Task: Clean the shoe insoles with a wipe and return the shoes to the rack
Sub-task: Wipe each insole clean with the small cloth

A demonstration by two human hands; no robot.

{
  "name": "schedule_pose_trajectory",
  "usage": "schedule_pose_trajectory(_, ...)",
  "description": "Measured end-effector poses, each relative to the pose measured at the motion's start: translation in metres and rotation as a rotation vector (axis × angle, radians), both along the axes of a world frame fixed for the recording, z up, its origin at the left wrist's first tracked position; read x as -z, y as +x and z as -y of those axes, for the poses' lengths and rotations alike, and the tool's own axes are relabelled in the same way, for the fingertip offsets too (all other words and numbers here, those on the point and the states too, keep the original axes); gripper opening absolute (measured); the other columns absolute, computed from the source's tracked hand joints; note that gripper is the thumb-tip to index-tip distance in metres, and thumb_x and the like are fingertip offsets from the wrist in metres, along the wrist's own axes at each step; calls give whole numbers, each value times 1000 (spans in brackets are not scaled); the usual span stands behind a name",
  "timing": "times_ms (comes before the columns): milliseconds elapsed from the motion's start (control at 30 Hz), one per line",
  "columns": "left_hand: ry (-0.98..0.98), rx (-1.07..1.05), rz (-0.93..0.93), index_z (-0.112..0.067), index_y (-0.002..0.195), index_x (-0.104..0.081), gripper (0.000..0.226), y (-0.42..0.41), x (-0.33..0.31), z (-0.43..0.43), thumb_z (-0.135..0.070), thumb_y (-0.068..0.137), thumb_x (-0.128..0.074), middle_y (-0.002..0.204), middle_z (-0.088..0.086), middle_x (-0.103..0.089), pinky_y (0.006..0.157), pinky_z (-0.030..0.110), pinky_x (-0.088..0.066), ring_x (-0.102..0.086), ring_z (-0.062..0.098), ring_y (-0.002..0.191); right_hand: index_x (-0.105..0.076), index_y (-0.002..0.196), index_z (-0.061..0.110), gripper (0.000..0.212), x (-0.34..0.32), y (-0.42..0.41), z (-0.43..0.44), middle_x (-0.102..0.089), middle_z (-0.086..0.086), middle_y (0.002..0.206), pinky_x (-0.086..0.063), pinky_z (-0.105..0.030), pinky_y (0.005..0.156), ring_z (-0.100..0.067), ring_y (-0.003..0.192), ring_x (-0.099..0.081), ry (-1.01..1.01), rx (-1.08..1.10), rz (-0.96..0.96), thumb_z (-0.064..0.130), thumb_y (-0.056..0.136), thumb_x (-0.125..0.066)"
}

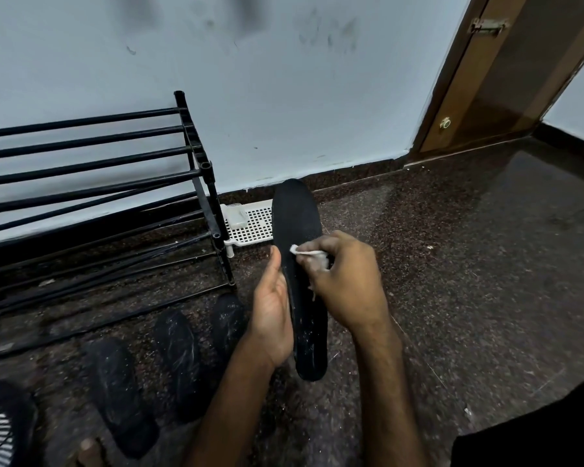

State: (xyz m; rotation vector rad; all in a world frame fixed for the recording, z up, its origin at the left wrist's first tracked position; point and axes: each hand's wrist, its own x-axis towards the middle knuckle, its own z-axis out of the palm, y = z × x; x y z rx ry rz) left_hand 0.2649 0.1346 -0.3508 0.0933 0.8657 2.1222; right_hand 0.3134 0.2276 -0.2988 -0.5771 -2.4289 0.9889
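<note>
Both forearms extend forward, bare. The left hand (272, 318) grips the insole (297, 214) from beneath, thumb up along its edge. The right hand (344, 278), knuckles up, fingers (310, 264) curled, pinches the wipe (304, 251).

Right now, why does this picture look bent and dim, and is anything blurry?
Head view: the wide lens bows the rack and tilts the door; the light is dim, with a soft sheen on the floor; the insole and wipe are fairly sharp, while the other insoles at lower left look smeared.
</note>
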Motion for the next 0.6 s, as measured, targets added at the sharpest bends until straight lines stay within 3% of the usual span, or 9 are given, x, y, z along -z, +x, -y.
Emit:
schedule_pose_trajectory(100, 30, -3, 8, -6, 115, -70, 61, -3, 0, 3, -51, 102, -31, 110, 17, -72, 78, 34, -61, -72, 25, 97, -77, 90, 27, 7, -2, 4, 0, -69, 15, 89, -58, -37, 80, -1, 82, -66, -141, -198, 107, 26, 83, -78)
schedule_pose_trajectory(167, 21, -5, -6, -7, 123, -67, 59, -5, -2, 5, -51, 101, -33, 116, 16, -70, 85, 35, -59, -71, 24, 101, -75, 87, 31, 6, 0, 8, -6, -70, 17, 86, -58, -39, 78, -1, 78, -67, -114, -134, 175, 33, 82, -78)
schedule_pose_trajectory(267, -14, 14, -15, -7, 124, -67, 59, -2, 0, 3, -51, 98, -36, 121, 15, -67, 98, 35, -50, -66, 24, 109, -74, 92, 29, 7, -1, 6, -4, -67, 15, 93, -57, -35, 79, -4, 82, -65, 72, 75, 101, 30, 85, -74)
schedule_pose_trajectory(367, 11, 20, -4, -8, 112, -74, 59, -3, 1, 4, -52, 95, -39, 116, 16, -68, 93, 34, -54, -68, 24, 105, -76, 94, 24, 10, -1, 1, 3, -68, 13, 92, -58, -34, 80, -2, 83, -65, -63, -42, 18, 24, 85, -76)
schedule_pose_trajectory(467, 38, 17, 28, -6, 115, -72, 60, -7, 1, 7, -52, 92, -42, 113, 18, -66, 89, 36, -55, -66, 27, 101, -75, 90, 30, 7, 0, 6, -2, -71, 15, 84, -59, -35, 73, -1, 76, -67, -159, -153, 150, 29, 83, -77)
schedule_pose_trajectory(533, -6, 6, 8, -5, 129, -63, 63, -7, 0, 6, -52, 94, -40, 127, 21, -63, 99, 37, -50, -63, 28, 112, -73, 91, 31, 6, 3, 8, -5, -70, 17, 85, -57, -30, 72, 1, 76, -65, -29, -8, 162, 32, 85, -75)
schedule_pose_trajectory(600, -21, 15, -12, -5, 132, -61, 62, -4, 1, 3, -50, 97, -38, 133, 20, -60, 104, 37, -46, -60, 27, 119, -74, 93, 28, 7, 3, 5, -3, -68, 15, 91, -57, -32, 78, -2, 82, -65, 29, 102, 48, 28, 86, -74)
